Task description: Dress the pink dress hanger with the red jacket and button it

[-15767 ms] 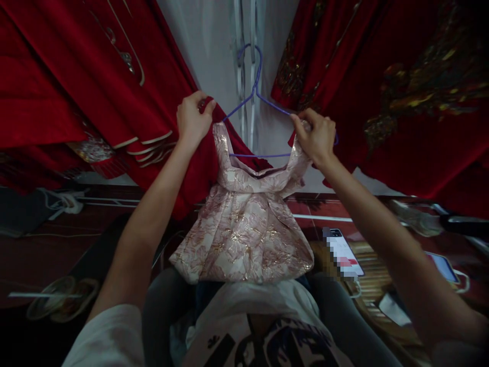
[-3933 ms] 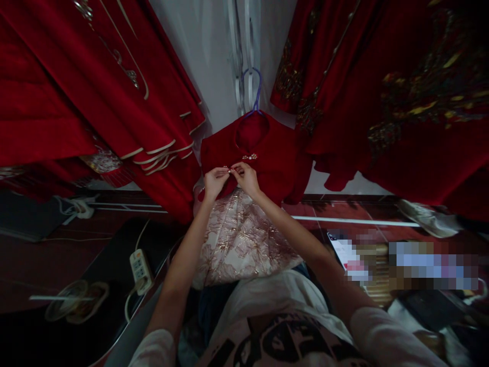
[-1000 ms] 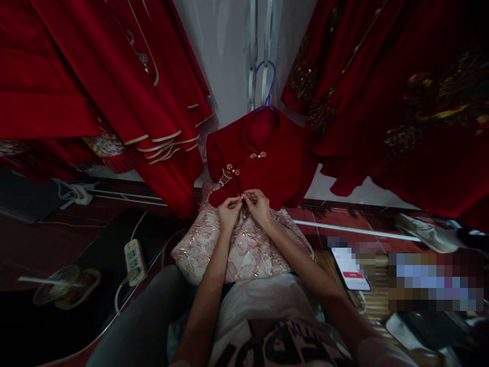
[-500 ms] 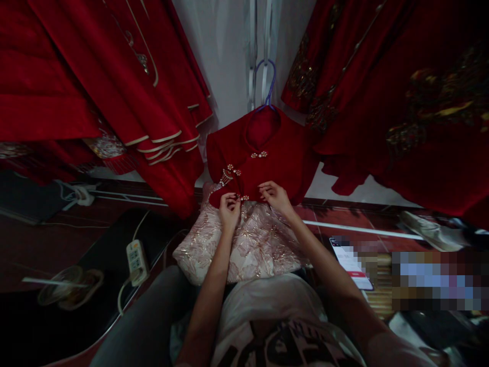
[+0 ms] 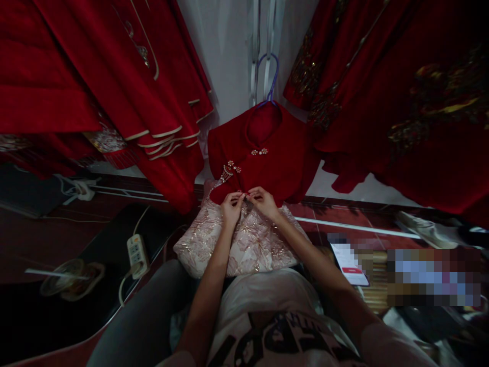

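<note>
the whole picture is rather dim; from where the light comes, i cannot tell. the pale wall (image 5: pixel 225 46) at the top centre looks grey, while the lower left corner sinks into almost black. deep shadows lie in the folds of the red cloth (image 5: pixel 49 56) at the upper left. the phone screen (image 5: pixel 352 265) at the lower right is quite bright. the left hand (image 5: pixel 231 207) and the right hand (image 5: pixel 265 203) appear soft in detail. toward the sides, shapes look stretched, and square blocks blur one part at the right.
</note>
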Demonstrator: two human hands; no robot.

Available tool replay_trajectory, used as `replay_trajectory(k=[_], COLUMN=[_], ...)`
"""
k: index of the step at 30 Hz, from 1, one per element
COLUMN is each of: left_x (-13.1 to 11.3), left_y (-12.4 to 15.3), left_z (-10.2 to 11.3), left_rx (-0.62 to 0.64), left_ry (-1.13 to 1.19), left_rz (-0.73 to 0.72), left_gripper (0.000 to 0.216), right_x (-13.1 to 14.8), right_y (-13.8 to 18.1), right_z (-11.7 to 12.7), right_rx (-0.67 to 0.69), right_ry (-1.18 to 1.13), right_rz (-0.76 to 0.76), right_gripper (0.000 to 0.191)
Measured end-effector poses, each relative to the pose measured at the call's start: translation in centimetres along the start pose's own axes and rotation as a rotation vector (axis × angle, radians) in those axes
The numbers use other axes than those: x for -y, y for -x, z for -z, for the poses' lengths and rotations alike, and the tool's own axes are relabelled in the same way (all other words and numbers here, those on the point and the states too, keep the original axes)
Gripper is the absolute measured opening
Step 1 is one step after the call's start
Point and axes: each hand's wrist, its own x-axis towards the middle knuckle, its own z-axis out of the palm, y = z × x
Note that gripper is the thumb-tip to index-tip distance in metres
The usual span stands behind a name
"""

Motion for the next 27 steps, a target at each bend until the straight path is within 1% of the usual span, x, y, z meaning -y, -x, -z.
replay_trajectory(k=[3,8,14,17,19,21,23,25,27], left_x=[0.0,0.2,0.6,0.4,0.0,-0.5,-1.0,-1.5,-1.8], left_y=[0.0,0.1,-0.1,-1.0,-2.3,-4.2,-6.1,-7.8,-8.9], left_z=[0.0,-0.1,-0.4,-0.2,0.0,0.0,-0.1,-0.4,-0.7], left_rx=[0.006,0.009,0.000,0.037,0.055,0.050,0.044,0.045,0.043], left_ry=[-0.014,-0.021,-0.038,-0.006,0.088,0.215,0.331,0.416,0.462], left_rz=[0.005,0.003,0.019,0.055,0.082,0.128,0.198,0.256,0.283], left_gripper=[0.023,0.021,0.015,0.015,0.019,0.025,0.031,0.034,0.035], right_x=[0.1,0.2,0.2,0.4,0.9,1.6,2.4,3.2,3.7], right_y=[0.0,0.1,-0.1,-0.5,-0.8,-1.0,-1.0,-1.1,-1.2], right_z=[-0.2,-0.2,-0.2,0.3,1.1,2.2,3.5,4.6,5.5], right_rx=[-0.046,-0.038,-0.035,-0.022,0.071,0.208,0.322,0.387,0.419], right_ry=[0.015,0.027,0.049,-0.013,-0.119,-0.228,-0.276,-0.266,-0.244], right_rz=[0.017,0.028,-0.007,-0.054,-0.107,-0.149,-0.176,-0.203,-0.225], right_gripper=[0.025,0.021,0.017,0.018,0.021,0.025,0.028,0.030,0.029])
